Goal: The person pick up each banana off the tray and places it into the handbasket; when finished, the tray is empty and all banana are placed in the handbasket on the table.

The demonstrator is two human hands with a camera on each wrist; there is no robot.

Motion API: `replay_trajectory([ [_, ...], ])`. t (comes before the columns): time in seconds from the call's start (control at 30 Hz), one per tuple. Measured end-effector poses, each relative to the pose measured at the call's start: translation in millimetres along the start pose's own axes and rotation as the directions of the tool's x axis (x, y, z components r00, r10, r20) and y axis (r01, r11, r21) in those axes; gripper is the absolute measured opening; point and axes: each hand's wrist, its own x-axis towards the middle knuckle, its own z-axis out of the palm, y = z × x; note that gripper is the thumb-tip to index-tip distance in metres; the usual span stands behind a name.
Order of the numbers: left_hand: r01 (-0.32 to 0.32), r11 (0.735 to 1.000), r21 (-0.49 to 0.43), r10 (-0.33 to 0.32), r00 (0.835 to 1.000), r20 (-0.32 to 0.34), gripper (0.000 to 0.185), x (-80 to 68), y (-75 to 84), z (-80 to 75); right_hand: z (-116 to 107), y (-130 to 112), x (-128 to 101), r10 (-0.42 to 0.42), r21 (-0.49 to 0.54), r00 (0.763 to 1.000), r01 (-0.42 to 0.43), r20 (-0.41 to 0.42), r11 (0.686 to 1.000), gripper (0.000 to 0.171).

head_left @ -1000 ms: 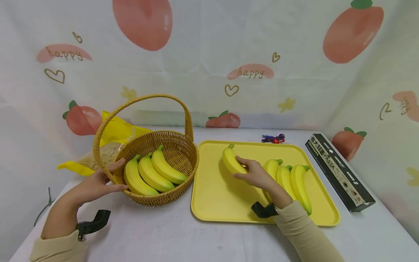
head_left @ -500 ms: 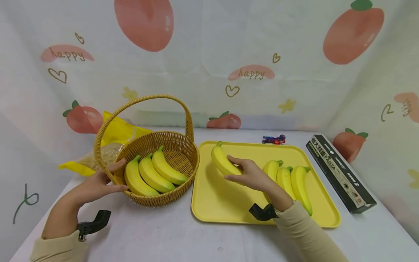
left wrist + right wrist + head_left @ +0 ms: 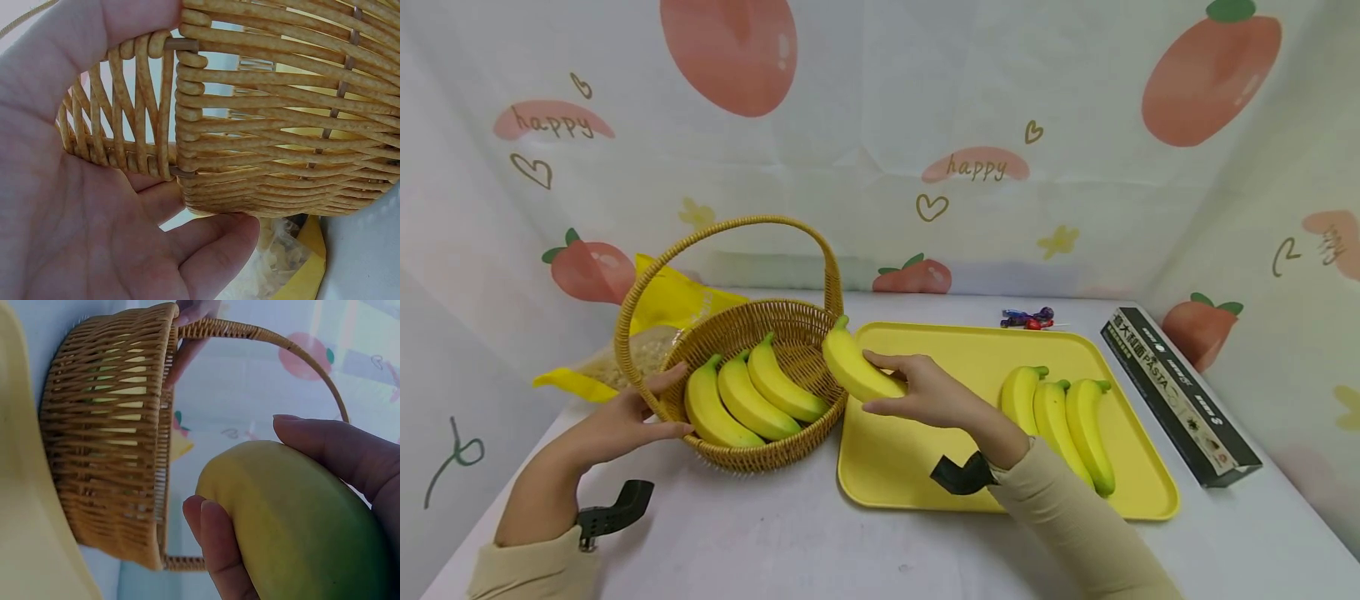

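My right hand (image 3: pixel 917 390) grips a yellow banana (image 3: pixel 857 367) in the air, over the gap between the wicker basket (image 3: pixel 820 333) and the yellow tray (image 3: pixel 925 467). In the right wrist view the fingers (image 3: pixel 215 550) and thumb curl round the banana (image 3: pixel 300 525), with the basket (image 3: pixel 112 444) just beyond. My left hand (image 3: pixel 625 417) holds the basket's left rim, thumb over the weave (image 3: pixel 250 125) and fingers under it. Three bananas (image 3: pixel 745 400) lie inside the basket. Three more bananas (image 3: pixel 1060 417) lie side by side on the right of the tray.
A yellow bag of pale pieces (image 3: pixel 662 325) lies behind the basket at the left. Wrapped candies (image 3: pixel 1027 317) sit behind the tray. A long dark pasta box (image 3: pixel 1180 392) lies at the right. A printed cloth backdrop closes off the table on three sides.
My right hand has lifted one banana off the tray and carried it left to the basket's right rim. The left hand has stayed on the basket.
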Motion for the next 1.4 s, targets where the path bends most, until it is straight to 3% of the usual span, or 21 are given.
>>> replay_trajectory([
  [0.27,0.002,1.0,0.002,-0.002,1.0,0.005,0.087,-0.1,-0.1,-0.4,12,-20,41,-0.056,-0.091,0.996,0.062,0.072,0.994,0.067],
  [0.57,-0.008,1.0,-0.002,0.008,1.0,0.002,0.087,0.2,0.9,-0.1,36,-42,96,0.003,-0.109,0.971,0.024,0.237,0.994,0.067],
  [0.7,0.012,1.0,-0.004,-0.012,1.0,0.01,0.089,0.4,0.2,-0.2,46,-49,115,0.012,-0.138,0.961,0.027,0.275,0.99,0.065],
  [0.87,0.059,0.998,0.036,-0.059,0.998,0.015,0.093,-1.9,0.7,-1.8,58,-59,129,0.026,-0.079,0.95,-0.001,0.31,0.997,0.066],
  [1.17,0.028,0.999,0.046,-0.026,0.999,-0.046,0.091,-9.2,6.1,-13.2,75,-76,147,0.059,-0.114,0.938,-0.021,0.342,0.993,0.068],
  [1.4,0.049,0.997,0.057,-0.049,0.999,-0.015,0.086,-7.7,8.2,-11.3,85,-79,158,0.104,-0.089,0.939,-0.078,0.329,0.993,0.066],
])
